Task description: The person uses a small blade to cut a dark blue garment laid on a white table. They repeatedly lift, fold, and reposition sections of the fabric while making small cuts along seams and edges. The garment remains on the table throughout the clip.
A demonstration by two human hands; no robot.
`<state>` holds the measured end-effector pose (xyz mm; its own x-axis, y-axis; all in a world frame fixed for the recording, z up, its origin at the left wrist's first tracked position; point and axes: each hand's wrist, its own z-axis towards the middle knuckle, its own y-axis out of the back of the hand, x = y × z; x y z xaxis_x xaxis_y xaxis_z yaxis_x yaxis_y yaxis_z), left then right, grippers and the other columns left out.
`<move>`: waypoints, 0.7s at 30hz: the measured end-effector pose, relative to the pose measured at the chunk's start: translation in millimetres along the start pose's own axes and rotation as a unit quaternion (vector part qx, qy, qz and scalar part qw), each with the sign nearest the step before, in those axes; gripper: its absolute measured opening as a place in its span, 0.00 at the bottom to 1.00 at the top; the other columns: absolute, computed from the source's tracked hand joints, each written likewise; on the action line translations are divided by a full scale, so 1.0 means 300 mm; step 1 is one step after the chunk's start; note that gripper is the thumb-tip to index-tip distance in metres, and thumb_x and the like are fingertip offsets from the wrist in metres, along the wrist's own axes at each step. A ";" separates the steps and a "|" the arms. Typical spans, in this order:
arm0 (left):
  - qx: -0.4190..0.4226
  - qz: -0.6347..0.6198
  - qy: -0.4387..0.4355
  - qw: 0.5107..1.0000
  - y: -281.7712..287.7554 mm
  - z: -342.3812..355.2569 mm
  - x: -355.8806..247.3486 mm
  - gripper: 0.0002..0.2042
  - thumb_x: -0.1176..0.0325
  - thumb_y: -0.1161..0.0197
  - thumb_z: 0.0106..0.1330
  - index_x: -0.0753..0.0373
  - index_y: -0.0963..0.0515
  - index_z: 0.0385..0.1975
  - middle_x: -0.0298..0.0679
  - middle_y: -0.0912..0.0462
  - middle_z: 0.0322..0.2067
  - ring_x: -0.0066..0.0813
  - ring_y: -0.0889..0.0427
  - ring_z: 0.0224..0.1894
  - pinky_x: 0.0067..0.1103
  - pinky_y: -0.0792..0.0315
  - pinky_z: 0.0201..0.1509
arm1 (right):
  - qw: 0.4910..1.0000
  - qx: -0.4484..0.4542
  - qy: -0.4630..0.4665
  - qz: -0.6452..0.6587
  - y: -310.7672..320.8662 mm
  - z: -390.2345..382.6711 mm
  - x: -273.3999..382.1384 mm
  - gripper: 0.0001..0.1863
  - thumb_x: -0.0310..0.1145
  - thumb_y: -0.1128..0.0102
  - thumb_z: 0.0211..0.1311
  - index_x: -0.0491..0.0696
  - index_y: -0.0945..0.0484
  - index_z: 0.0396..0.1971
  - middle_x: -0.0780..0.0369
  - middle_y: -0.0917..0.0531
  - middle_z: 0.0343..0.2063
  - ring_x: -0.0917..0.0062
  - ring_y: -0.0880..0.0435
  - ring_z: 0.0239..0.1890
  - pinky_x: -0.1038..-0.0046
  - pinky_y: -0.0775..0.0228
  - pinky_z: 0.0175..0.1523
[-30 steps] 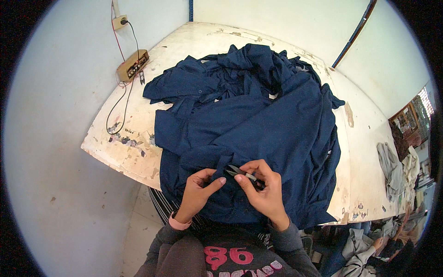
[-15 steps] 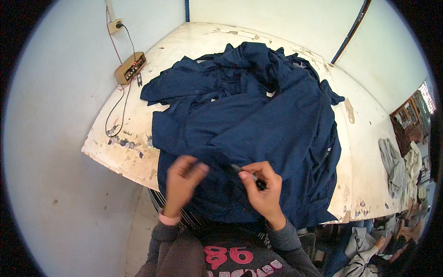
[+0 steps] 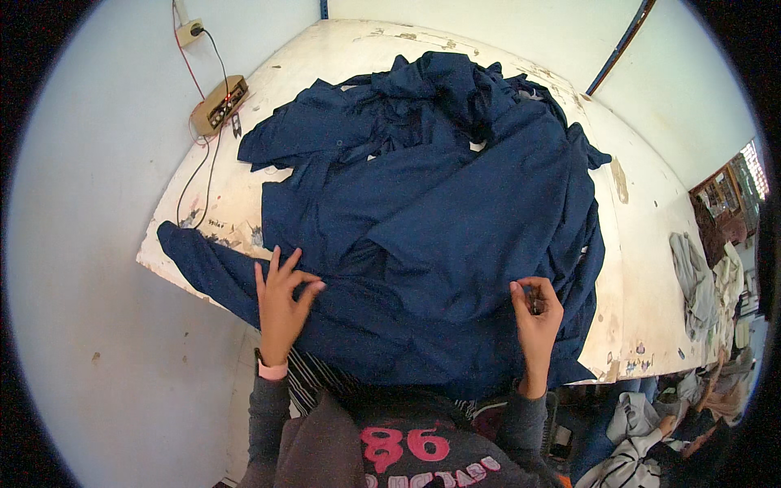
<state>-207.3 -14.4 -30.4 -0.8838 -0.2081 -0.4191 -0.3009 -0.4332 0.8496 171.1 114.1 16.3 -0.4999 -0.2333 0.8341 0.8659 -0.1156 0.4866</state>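
A heap of dark blue cloth garments (image 3: 472, 220) covers the table in front of me. My left hand (image 3: 283, 305) is at its near left; thumb and forefinger pinch the cloth while the other fingers spread upward. To the left of that hand, a long sleeve-like piece (image 3: 213, 264) stretches over the table's edge. My right hand (image 3: 538, 321) is closed over the near right part of the cloth, thumb and forefinger together. A small dark tool (image 3: 535, 306), seemingly thread snips, shows partly inside its curled fingers; the rest is hidden.
The worn white table (image 3: 614, 268) has peeling patches. At its far left lie a brown box with lit controls (image 3: 221, 106), a black cable (image 3: 185, 191) and a small dark clip-like tool (image 3: 237, 124). Grey clothes (image 3: 691, 281) are at the right. Someone's hand (image 3: 667, 424) shows lower right.
My hands have moved apart, the left one leftward and the right one rightward. A sleeve-like piece of the blue cloth now lies out to the left. The tool's tip no longer shows.
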 end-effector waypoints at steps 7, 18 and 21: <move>-0.268 0.173 0.024 0.947 0.161 0.198 0.330 0.05 0.71 0.35 0.67 0.61 0.17 0.40 0.45 0.16 0.49 0.47 0.21 0.56 0.36 0.32 0.64 | 0.995 0.002 0.015 -0.097 0.088 -0.006 -0.040 0.10 0.24 0.33 0.64 0.43 0.17 0.45 0.58 0.18 0.39 0.71 0.16 0.42 0.74 0.25 0.41; 0.045 -0.067 0.036 0.996 0.048 -0.013 -0.059 0.45 0.40 0.28 0.57 0.60 0.34 0.71 0.52 0.39 0.73 0.51 0.40 0.76 0.46 0.50 0.79 | 0.982 0.168 0.083 -0.007 0.019 -0.061 0.059 0.13 0.22 0.27 0.57 0.42 0.15 0.42 0.57 0.14 0.45 0.70 0.15 0.47 0.73 0.24 0.50; 0.074 0.017 -0.010 0.997 0.017 -0.050 -0.028 0.65 0.29 0.24 0.39 0.62 0.43 0.76 0.51 0.45 0.77 0.50 0.47 0.79 0.50 0.62 0.81 | 0.920 0.377 0.097 0.036 -0.005 -0.085 0.018 0.17 0.28 0.21 0.51 0.42 0.15 0.41 0.55 0.14 0.51 0.64 0.13 0.51 0.69 0.22 0.55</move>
<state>-195.9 -28.0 -27.4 -0.9006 -0.2028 -0.3844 -0.3193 -0.2911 0.9018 167.6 88.4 13.4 -0.3657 -0.3902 0.8450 0.6019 0.5933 0.5345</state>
